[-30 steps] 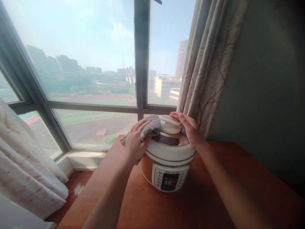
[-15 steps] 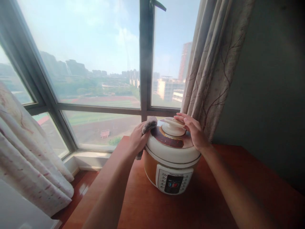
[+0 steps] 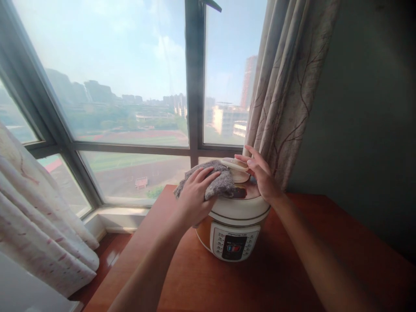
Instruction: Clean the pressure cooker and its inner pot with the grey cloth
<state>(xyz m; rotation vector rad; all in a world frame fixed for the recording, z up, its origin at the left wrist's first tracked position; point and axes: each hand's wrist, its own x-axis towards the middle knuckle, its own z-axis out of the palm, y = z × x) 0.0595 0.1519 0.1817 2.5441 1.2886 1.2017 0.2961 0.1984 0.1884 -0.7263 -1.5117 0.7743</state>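
Here your left hand [image 3: 195, 197] lies flat, fingers spread, pressing a grey fluffy cloth [image 3: 218, 184] onto the left half of the lid of the round cream-and-orange electric pressure cooker [image 3: 234, 216]. The cloth sits between your palm and the lid, and its far edge touches the base of the cream round lid knob [image 3: 236, 169]. Your right hand [image 3: 264, 180] rests on the right side of the lid, fingers loosely curved, with the fingertips [image 3: 250, 163] touching the knob from the right; it pinches nothing that the picture shows.

Position: the cooker stands upright on the reddish-brown wooden table [image 3: 286, 277], directly ahead of you and between your two forearms, near the table's far edge below the dark-framed window [image 3: 194, 78]. Its vertical axis passes through the knob, which lies between your hands, just right of the cloth. The white control panel [image 3: 234, 245] faces you, below both hands and untouched.

Nearness: both hands contact the lid. The right hand is the nearer to the knob; the left hand alone bears on the cloth.

Count:
- cooker: one
- lid knob: one
- cloth: one
- hands in view: two, both your own

A beige branch-patterned curtain [image 3: 286, 86] hangs just behind the cooker on the right, close to your right hand but apart from it. A second, white patterned curtain [image 3: 35, 225] hangs well apart at lower left.
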